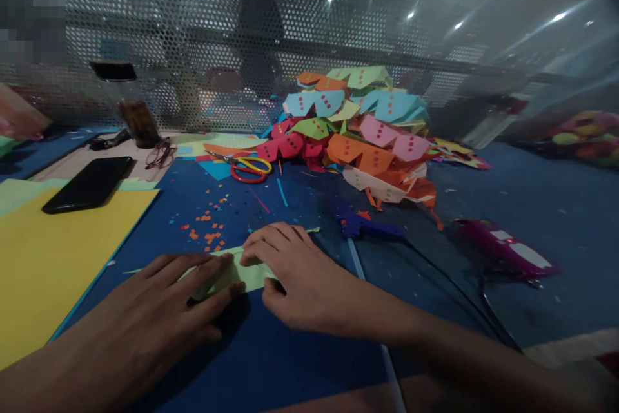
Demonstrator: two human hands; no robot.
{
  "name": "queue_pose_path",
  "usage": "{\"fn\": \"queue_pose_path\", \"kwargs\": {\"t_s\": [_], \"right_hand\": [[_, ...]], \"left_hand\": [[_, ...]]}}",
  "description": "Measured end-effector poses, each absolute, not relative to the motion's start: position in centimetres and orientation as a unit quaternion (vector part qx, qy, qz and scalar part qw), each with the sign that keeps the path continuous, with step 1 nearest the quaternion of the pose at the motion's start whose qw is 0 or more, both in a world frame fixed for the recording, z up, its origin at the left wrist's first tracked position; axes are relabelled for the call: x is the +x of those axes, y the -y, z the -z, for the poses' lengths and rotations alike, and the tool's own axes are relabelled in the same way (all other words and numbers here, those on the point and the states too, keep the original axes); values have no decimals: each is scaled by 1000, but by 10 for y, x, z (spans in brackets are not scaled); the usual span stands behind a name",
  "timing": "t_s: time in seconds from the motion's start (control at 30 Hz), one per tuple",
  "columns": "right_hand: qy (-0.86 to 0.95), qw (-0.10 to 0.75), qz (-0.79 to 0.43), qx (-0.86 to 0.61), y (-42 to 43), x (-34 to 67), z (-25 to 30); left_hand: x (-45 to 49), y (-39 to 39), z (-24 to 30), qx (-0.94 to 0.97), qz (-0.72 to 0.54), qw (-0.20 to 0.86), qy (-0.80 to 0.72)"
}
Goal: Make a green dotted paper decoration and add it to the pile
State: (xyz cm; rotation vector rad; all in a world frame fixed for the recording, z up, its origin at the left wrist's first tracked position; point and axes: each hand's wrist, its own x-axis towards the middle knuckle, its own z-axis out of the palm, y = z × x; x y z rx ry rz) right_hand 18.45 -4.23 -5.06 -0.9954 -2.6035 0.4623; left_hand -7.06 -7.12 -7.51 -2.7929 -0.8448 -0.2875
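A strip of light green paper [246, 274] lies on the blue table in front of me, partly hidden under my fingers. My left hand [174, 290] grips its left part, with fingers laid over the top and the thumb at the near edge. On the right part, my right hand [290, 271] holds the strip with bent fingers pressing down and the thumb tucked near the edge. Small orange paper squares [207, 226] are scattered just beyond the hands. To the right of my right hand lies a blue glue gun [370, 227].
A heap of folded colourful paper shapes [362, 136] stands at the back. Scissors [246, 168] lie left of it. Yellow sheets [62, 252], a phone [89, 184], glasses [160, 153] and a jar [135, 113] are at left. A purple device [507, 249] with a cord sits right.
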Motion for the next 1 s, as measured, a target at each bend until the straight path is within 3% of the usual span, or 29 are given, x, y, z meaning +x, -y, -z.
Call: {"fn": "queue_pose_path", "kwargs": {"t_s": [0.63, 1.0], "right_hand": [[910, 177, -181, -329, 38, 189, 52], [911, 177, -170, -331, 38, 188, 55]], "left_hand": [[-63, 70, 68, -949, 105, 60, 291], [-63, 70, 65, -955, 63, 87, 276]]}}
